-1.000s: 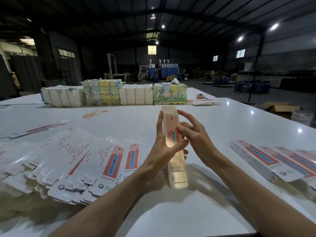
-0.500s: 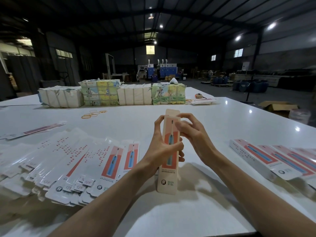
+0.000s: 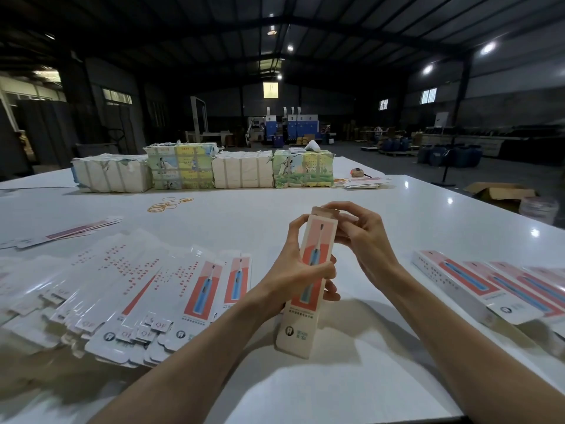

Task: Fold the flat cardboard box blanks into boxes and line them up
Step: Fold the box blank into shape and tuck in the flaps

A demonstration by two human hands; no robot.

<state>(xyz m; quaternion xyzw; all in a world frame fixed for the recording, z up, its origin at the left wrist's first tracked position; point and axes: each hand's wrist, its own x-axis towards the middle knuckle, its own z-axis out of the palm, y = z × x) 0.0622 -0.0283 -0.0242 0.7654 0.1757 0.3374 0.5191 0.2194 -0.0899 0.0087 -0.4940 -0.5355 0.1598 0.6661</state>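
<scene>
Frame centre: with left hand (image 3: 293,276) gripping toothbrush box (image 3: 316,237) mid-body, right hand (image 3: 363,240) pinching top flap (image 3: 325,211), tuck squarely, avoid creasing.

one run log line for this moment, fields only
stage: folding | left hand: grips box mid-body | right hand: fingers curled on top flap | flat blanks: fanned at left | finished boxes: row at right

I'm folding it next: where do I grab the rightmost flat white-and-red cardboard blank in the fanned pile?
Pinch the rightmost flat white-and-red cardboard blank at its free right long edge, coming from the right; it lies flat, neighbours crowding its left.
</scene>
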